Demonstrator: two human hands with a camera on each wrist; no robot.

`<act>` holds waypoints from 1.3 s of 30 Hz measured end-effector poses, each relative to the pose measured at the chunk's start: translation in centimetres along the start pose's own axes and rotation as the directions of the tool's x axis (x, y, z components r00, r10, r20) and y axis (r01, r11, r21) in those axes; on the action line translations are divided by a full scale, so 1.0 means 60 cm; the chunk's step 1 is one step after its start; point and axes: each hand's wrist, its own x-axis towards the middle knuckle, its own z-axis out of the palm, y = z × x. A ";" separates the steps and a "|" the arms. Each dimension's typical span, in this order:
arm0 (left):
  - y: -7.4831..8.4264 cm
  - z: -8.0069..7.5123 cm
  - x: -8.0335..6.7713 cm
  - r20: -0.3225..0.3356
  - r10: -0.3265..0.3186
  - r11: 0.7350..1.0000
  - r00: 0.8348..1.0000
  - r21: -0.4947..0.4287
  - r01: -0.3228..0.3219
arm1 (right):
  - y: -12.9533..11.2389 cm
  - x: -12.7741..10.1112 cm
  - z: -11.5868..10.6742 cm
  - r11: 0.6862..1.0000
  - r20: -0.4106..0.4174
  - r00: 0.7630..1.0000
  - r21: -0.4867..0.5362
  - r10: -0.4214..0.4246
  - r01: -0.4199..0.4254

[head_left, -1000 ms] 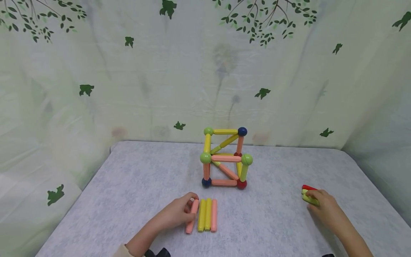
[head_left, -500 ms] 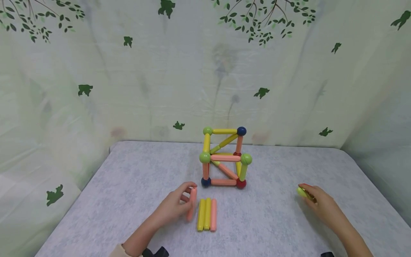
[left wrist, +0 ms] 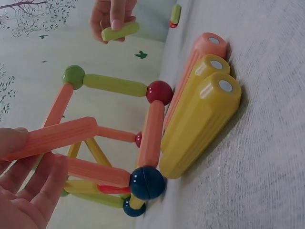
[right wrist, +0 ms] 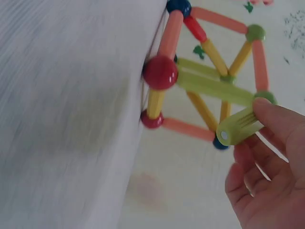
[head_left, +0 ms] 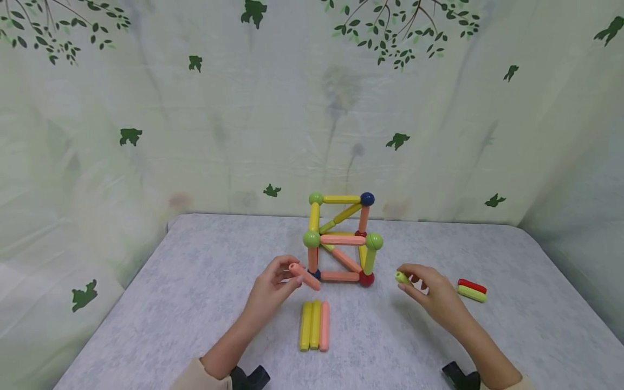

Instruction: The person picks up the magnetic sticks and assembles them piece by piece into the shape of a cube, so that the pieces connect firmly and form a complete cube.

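Since a second ago both your hands have left the table: your left hand (head_left: 273, 284) has lifted one pink rod (head_left: 304, 275) out of the row of rods (head_left: 314, 325), leaving two yellow and one pink lying side by side, and your right hand (head_left: 431, 290) has come in from the far right with a green rod (head_left: 402, 278), leaving a red rod (head_left: 472, 285) and another green rod (head_left: 471, 293) behind on the table (head_left: 195, 303). Your left fingers pinch the pink rod near one end, its free end pointing at the cube frame (head_left: 341, 241) just beside the front-left blue ball (left wrist: 147, 182). Your right thumb and fingertips (right wrist: 274, 121) pinch the green rod, held in the air near the frame's red corner ball (head_left: 366, 279). You seem to be at the carrying-in step, each rod close to the frame but not touching it. The next move probably calls for lining a rod end squarely on a ball without nudging the frame.
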 end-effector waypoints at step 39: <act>0.019 0.082 0.046 0.008 0.199 0.971 0.980 0.130 -0.198 | -0.063 0.084 0.126 0.996 0.045 0.997 -0.072 -0.055 0.058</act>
